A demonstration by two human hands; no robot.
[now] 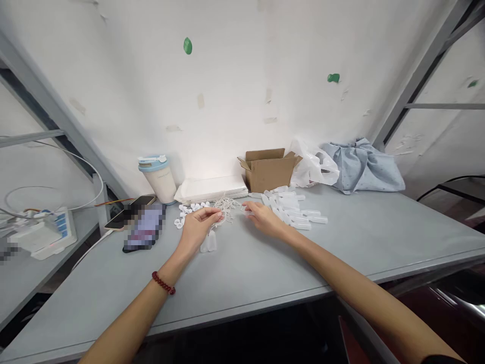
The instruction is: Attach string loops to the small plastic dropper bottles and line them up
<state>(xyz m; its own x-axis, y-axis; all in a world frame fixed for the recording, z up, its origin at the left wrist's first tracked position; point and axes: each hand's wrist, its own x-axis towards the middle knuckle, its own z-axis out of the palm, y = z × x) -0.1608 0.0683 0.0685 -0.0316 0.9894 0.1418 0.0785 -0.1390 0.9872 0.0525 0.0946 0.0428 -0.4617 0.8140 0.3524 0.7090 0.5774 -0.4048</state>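
My left hand [199, 225], with a red bead bracelet on its wrist, is closed in a pinch. Thin pale cords show by its fingertips, but what lies between them is too small to make out. A tangle of off-white cords [227, 205] lies on the table between both hands. Right of it, my right hand [261, 217] has its fingers curled together, with something pale and translucent at the tips. Small white caps [185, 208] are scattered behind my left hand. Translucent plastic tubes [212, 241] rest beside my left wrist, and a heap of similar tubes [290, 205] lies beyond my right hand.
Along the wall stand a lidded cup [161, 184], a stack of white sheets [212, 189], an open cardboard box [271, 174], a white plastic bag [314, 167] and a light blue cloth bundle [361, 167]. Two phones [146, 227] lie left on the grey table [242, 288].
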